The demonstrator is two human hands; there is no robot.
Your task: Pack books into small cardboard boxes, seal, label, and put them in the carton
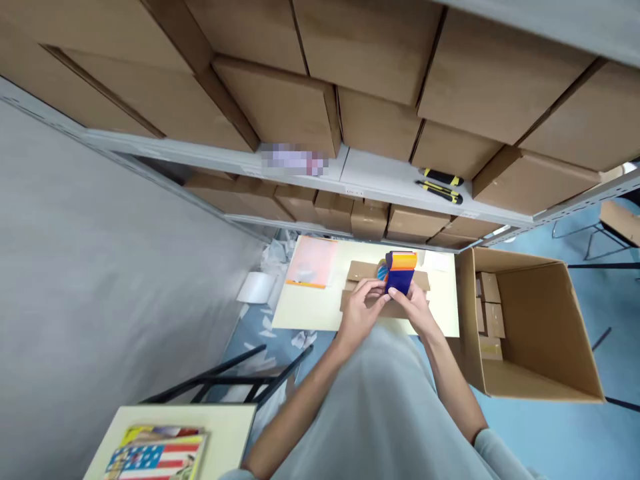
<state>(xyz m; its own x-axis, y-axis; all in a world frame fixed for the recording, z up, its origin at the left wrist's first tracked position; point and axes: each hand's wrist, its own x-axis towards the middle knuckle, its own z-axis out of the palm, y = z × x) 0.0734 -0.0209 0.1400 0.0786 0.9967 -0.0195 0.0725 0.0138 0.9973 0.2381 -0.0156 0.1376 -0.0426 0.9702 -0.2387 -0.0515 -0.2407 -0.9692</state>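
Note:
In front of my body, above the table, my left hand (364, 308) and my right hand (416, 308) both hold a dark blue and orange box-like item (401, 279). Its orange part faces the far side, and the dark blue face lies nearer me. My right thumb presses on its near end, while my left fingers close on the lower left edge. What kind of item it is, I cannot make out. Brown cardboard (361, 270) lies flat on the table beneath it. A round blue-and-white thing (382, 272) shows just left of the item, partly hidden.
A cream table (295, 315) bears an orange-edged folder (311, 261). To its right stands a large open carton (540, 320) holding small boxes. Shelves of cardboard boxes (380, 123) rise ahead, with yellow-black cutters (440, 185). Lower left, magazines (157, 457) lie near black metal legs (235, 380).

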